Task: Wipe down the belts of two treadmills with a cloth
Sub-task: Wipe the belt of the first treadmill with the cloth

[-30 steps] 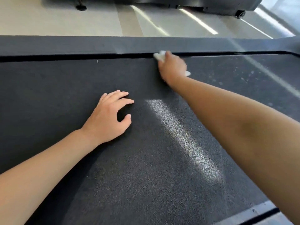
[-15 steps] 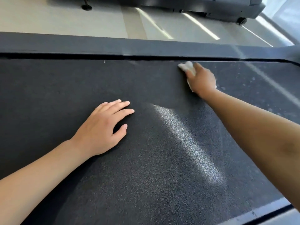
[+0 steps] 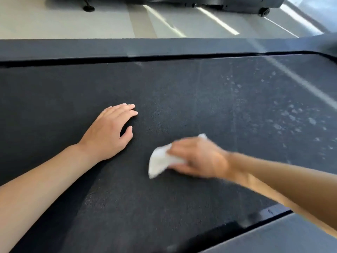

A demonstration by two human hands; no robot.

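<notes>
R hand [image 3: 197,157] blurred, presses white cloth [image 3: 160,161] onto belt [image 3: 182,92]; L hand [image 3: 109,132] flat, fingers relaxed, beside it.

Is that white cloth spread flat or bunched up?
Bunched up. The cloth is a crumpled wad under the right hand, which presses it on the belt; motion blur hides finer folds.
</notes>
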